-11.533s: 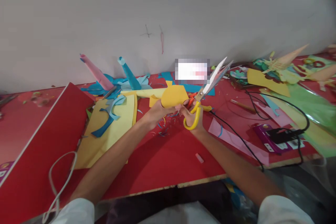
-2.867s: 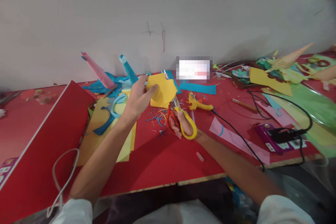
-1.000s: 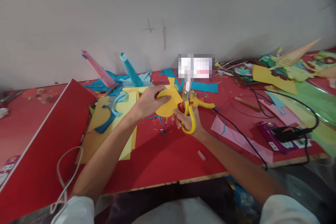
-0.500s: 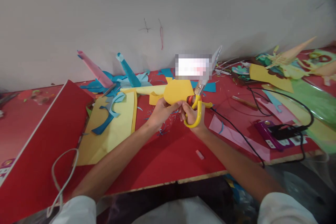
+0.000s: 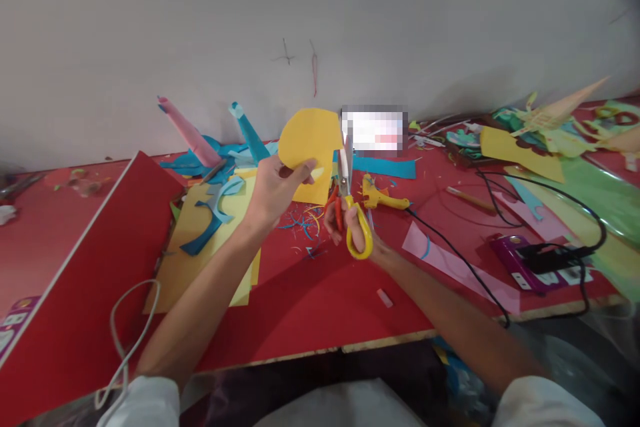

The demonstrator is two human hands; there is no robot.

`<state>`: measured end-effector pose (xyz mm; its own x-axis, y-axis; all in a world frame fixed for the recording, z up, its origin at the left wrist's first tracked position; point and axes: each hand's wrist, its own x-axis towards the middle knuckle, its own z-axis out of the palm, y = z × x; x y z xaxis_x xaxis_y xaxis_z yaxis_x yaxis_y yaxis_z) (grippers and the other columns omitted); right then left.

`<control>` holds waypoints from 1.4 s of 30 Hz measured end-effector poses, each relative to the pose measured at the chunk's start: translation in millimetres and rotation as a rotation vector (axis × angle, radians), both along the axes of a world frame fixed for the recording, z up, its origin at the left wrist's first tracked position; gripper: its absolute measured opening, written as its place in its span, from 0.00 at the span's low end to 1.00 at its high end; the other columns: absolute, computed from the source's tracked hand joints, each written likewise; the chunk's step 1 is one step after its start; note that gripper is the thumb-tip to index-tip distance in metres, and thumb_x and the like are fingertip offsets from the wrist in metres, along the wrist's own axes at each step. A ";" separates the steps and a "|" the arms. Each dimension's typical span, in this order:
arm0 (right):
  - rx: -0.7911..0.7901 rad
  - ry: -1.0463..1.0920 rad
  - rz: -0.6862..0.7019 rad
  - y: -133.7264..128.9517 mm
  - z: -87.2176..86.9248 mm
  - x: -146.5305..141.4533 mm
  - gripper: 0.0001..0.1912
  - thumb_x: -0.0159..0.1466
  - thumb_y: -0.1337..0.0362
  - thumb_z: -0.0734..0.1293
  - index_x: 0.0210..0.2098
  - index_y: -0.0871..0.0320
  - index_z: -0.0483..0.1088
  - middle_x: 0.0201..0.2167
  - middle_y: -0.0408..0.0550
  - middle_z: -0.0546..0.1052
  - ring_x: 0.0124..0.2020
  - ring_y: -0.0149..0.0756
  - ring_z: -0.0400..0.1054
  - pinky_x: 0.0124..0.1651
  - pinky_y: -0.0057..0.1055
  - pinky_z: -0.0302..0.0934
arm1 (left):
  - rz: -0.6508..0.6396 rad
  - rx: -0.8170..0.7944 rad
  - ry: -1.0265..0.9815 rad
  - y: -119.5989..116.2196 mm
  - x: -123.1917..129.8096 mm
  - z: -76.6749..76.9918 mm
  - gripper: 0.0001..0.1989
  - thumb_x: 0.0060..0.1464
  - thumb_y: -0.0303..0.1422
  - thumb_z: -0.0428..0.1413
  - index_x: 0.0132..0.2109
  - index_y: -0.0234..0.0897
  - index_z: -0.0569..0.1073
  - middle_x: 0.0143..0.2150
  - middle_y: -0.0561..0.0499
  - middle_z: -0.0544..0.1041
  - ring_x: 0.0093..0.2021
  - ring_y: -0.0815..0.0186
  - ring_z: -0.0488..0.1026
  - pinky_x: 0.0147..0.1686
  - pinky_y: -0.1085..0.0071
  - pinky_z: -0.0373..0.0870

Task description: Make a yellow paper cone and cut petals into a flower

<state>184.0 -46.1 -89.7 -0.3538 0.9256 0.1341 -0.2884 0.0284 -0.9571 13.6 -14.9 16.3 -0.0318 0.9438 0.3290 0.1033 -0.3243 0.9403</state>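
My left hand pinches a yellow paper piece with a rounded left side, holding it up over the middle of the table. My right hand is closed on scissors with yellow and red handles. Their blades point up beside the right edge of the paper; whether they touch it I cannot tell. Just right of the scissors lies a yellow glue gun. Thin blue and yellow paper scraps are scattered below the held paper.
Pink and blue paper cones stand at the back left. Yellow sheets with blue cut-outs lie at left, by a red panel. At right are a purple power strip, black cables, a pink strip and a pencil.
My left hand has moved left and lifted the yellow paper. The scissors have shifted left and now point upright, their blades beside the paper. The glue gun is more exposed.
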 end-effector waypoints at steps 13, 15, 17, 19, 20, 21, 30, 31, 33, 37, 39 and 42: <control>0.138 -0.138 0.117 -10.3 -13.3 6.3 0.38 0.63 0.24 0.61 0.38 0.55 0.66 0.25 0.37 0.66 0.20 0.27 0.59 0.24 0.27 0.58 | 0.035 -0.020 -0.109 -6.3 -0.8 14.2 0.21 0.55 0.48 0.70 0.33 0.34 0.75 0.27 0.50 0.80 0.24 0.69 0.78 0.26 0.74 0.78; 0.132 -0.172 0.115 -10.4 -9.9 7.2 0.38 0.63 0.23 0.61 0.38 0.55 0.66 0.23 0.36 0.65 0.20 0.27 0.58 0.24 0.27 0.57 | 0.041 -0.044 -0.105 -6.6 -1.0 15.0 0.21 0.54 0.48 0.71 0.33 0.34 0.76 0.28 0.49 0.81 0.25 0.67 0.80 0.26 0.74 0.78; 0.135 -0.212 0.103 -11.0 -5.2 7.9 0.38 0.63 0.23 0.61 0.38 0.55 0.66 0.23 0.36 0.65 0.20 0.27 0.58 0.24 0.28 0.55 | 0.042 -0.043 -0.122 -6.9 -1.8 16.2 0.20 0.53 0.47 0.71 0.33 0.34 0.76 0.28 0.49 0.81 0.26 0.67 0.81 0.26 0.74 0.79; 0.141 -0.243 0.090 -12.2 -0.5 8.7 0.38 0.63 0.23 0.61 0.37 0.55 0.67 0.23 0.36 0.65 0.21 0.28 0.57 0.24 0.29 0.55 | 0.057 -0.035 -0.137 -7.2 -2.8 17.6 0.18 0.53 0.45 0.70 0.32 0.34 0.76 0.28 0.49 0.81 0.27 0.67 0.81 0.25 0.75 0.78; 0.140 -0.248 0.085 -12.7 1.4 9.1 0.38 0.62 0.23 0.61 0.37 0.54 0.67 0.23 0.36 0.65 0.21 0.28 0.57 0.24 0.29 0.55 | 0.066 -0.036 -0.137 -7.2 -3.1 18.2 0.18 0.53 0.44 0.70 0.31 0.34 0.76 0.27 0.50 0.81 0.26 0.67 0.81 0.25 0.75 0.78; 0.140 -0.249 0.083 -13.1 2.8 9.5 0.38 0.62 0.23 0.61 0.37 0.54 0.67 0.23 0.36 0.65 0.21 0.29 0.57 0.24 0.29 0.55 | 0.071 -0.039 -0.132 -7.3 -3.3 18.7 0.17 0.54 0.43 0.70 0.31 0.35 0.76 0.27 0.50 0.81 0.26 0.67 0.80 0.24 0.75 0.78; 0.134 -0.252 0.061 -8.6 -2.0 10.4 0.36 0.64 0.25 0.63 0.37 0.54 0.66 0.24 0.38 0.67 0.20 0.27 0.58 0.22 0.28 0.56 | -0.035 -0.063 -0.065 -9.9 4.9 9.9 0.11 0.57 0.35 0.66 0.30 0.33 0.78 0.25 0.48 0.80 0.23 0.69 0.77 0.25 0.74 0.80; 0.131 -0.245 0.054 -8.2 -3.1 10.1 0.36 0.63 0.25 0.63 0.37 0.54 0.66 0.25 0.38 0.68 0.20 0.27 0.58 0.22 0.27 0.56 | -0.043 -0.064 -0.060 -10.0 5.4 9.0 0.11 0.57 0.34 0.66 0.30 0.33 0.78 0.25 0.48 0.80 0.23 0.68 0.77 0.25 0.74 0.79; 0.133 -0.240 0.038 -7.7 -5.5 10.0 0.36 0.64 0.25 0.63 0.38 0.55 0.66 0.26 0.39 0.68 0.20 0.27 0.58 0.21 0.27 0.56 | -0.046 -0.062 -0.045 -10.1 5.3 8.3 0.11 0.57 0.34 0.65 0.30 0.33 0.78 0.25 0.48 0.79 0.23 0.69 0.77 0.25 0.74 0.79; 0.143 -0.267 0.032 -7.7 -8.4 11.3 0.34 0.65 0.27 0.63 0.39 0.55 0.67 0.25 0.39 0.68 0.20 0.27 0.59 0.21 0.28 0.57 | -0.030 -0.048 -0.026 -10.0 3.3 9.8 0.11 0.57 0.33 0.65 0.29 0.33 0.77 0.23 0.49 0.78 0.22 0.70 0.75 0.24 0.75 0.77; 0.153 -0.267 0.025 -8.2 -7.1 12.2 0.35 0.65 0.27 0.63 0.39 0.55 0.67 0.24 0.38 0.68 0.19 0.27 0.59 0.21 0.28 0.58 | -0.020 -0.041 -0.028 -10.1 2.7 11.0 0.11 0.58 0.33 0.64 0.28 0.34 0.76 0.23 0.49 0.78 0.21 0.70 0.74 0.23 0.75 0.76; 0.163 -0.247 0.004 -9.6 -1.7 12.1 0.37 0.63 0.24 0.62 0.37 0.55 0.68 0.23 0.38 0.67 0.20 0.28 0.60 0.22 0.29 0.58 | -0.017 -0.046 -0.024 -10.7 3.3 11.5 0.10 0.57 0.32 0.63 0.28 0.34 0.76 0.22 0.50 0.77 0.21 0.71 0.73 0.22 0.75 0.75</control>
